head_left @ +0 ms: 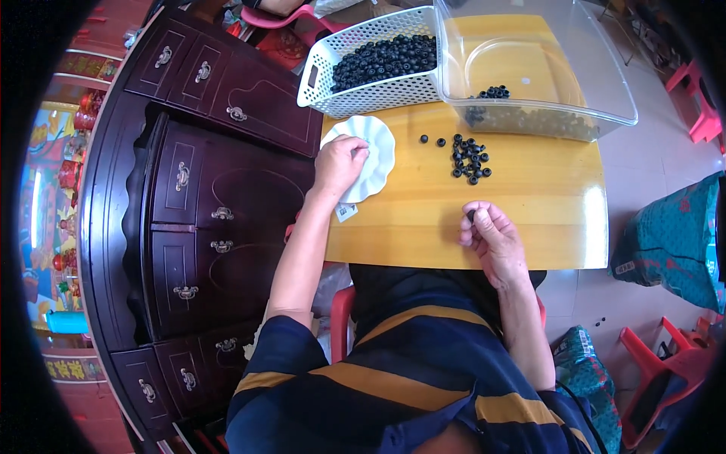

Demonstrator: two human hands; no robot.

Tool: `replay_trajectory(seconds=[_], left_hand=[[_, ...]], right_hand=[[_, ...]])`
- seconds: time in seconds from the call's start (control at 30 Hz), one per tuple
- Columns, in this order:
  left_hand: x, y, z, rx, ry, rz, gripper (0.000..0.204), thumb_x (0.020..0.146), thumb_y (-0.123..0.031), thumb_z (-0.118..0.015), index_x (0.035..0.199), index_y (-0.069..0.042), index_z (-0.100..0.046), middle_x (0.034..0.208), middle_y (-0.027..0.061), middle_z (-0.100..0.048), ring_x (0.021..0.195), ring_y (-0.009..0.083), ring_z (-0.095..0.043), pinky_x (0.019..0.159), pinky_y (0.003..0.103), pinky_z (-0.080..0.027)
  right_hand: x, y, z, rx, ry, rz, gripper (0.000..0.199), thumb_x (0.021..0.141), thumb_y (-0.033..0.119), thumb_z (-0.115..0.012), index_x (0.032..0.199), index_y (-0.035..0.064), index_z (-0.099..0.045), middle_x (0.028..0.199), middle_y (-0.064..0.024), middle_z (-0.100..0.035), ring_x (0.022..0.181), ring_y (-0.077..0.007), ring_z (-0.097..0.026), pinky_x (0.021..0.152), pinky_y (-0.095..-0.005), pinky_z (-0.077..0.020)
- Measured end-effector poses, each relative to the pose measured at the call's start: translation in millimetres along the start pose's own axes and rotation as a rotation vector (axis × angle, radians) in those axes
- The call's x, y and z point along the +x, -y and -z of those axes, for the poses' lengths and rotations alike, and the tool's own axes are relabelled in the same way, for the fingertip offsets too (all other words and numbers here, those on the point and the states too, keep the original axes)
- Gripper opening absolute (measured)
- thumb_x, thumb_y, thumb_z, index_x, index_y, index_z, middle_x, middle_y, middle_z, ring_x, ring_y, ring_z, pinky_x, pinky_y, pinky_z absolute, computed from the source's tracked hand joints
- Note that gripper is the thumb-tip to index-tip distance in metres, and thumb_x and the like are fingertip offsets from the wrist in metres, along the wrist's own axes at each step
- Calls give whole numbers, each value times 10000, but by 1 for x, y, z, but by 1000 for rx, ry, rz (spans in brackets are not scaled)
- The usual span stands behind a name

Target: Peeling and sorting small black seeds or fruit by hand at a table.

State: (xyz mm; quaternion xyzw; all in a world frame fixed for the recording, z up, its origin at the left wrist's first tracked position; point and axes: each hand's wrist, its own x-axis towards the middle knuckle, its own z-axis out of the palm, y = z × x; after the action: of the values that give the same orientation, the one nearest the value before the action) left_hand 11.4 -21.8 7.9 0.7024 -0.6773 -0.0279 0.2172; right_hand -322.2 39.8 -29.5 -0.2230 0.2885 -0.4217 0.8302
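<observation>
Fingers (485, 221) of the right hand (499, 246) pinch a black bead (470, 216), right of the white plate (381, 155).
The left hand (336, 168) bunches its fingers over the plate; whether they hold anything, I cannot tell. Loose beads (475, 158) lie on the bench (416, 234) right of the plate; beyond it stand a basket (386, 91) of beads and, farther right, a clear bin (612, 113).

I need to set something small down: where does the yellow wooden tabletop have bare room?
The tabletop is bare between the white scalloped dish and the right hand, and right of the loose round black beads. Its back is crowded by the white perforated plastic basket and clear plastic bin.
</observation>
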Motion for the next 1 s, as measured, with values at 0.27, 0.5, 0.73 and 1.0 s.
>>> replay_trajectory(seconds=[0.27, 0.5, 0.73, 1.0], left_hand=[[0, 2, -12, -26, -52, 45, 145, 807, -95, -759, 937, -32, -751, 881, 107, -733, 752, 214, -714, 711, 321, -561], [4, -2, -16, 35, -57, 15, 103, 810, -143, -748, 883, -71, -742, 867, 85, -722, 781, 277, -710, 694, 388, -555], [7, -8, -19, 5, -33, 1, 94, 804, -116, -745, 869, -52, -720, 824, 119, -710, 756, 307, -701, 694, 405, -547], [-8, -19, -15, -279, -4, 116, 59, 843, -25, -702, 894, 3, -706, 754, 49, -705, 669, 104, -661, 649, 257, -533]], right_hand=[[0, 1, -3, 22, -20, 7, 202, 1035, 253, -589, 1125, 79, -637, 897, -6, -649, 759, -93, -611, 758, -263, -531], [0, 2, -3, 21, -17, -1, 189, 1039, 241, -581, 1131, 84, -635, 901, 3, -647, 762, -85, -612, 758, -253, -527], [0, 0, -1, 10, -35, -4, 184, 1036, 220, -586, 1135, 77, -645, 912, 2, -655, 770, -83, -615, 760, -251, -527], [-2, 3, -6, 50, -8, 28, 262, 1039, 181, -575, 1246, 31, -634, 993, -45, -700, 794, -103, -641, 774, -257, -542]])
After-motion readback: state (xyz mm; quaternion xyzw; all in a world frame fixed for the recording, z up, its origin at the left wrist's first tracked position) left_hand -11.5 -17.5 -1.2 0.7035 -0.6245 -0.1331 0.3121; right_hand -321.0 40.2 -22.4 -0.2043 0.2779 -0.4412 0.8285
